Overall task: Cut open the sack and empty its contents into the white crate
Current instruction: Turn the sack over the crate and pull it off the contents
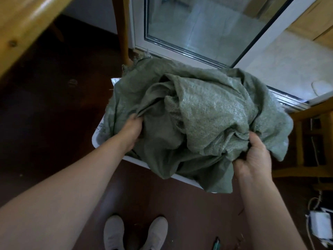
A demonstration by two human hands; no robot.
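A green woven sack [201, 112] lies crumpled and bunched over the white crate [98, 139], covering nearly all of it. Only the crate's left rim and a strip of its near rim show. My left hand [132, 129] grips a fold of the sack on its left side. My right hand [255, 156] clutches the sack's lower right edge. What lies in the crate under the sack is hidden.
A glass door with a white frame [198, 33] stands right behind the crate. A wooden table edge [23, 29] is at the upper left, wooden furniture [306, 141] at the right. My shoes [135, 231] stand on the dark floor; a small tool [216, 243] and cables lie nearby.
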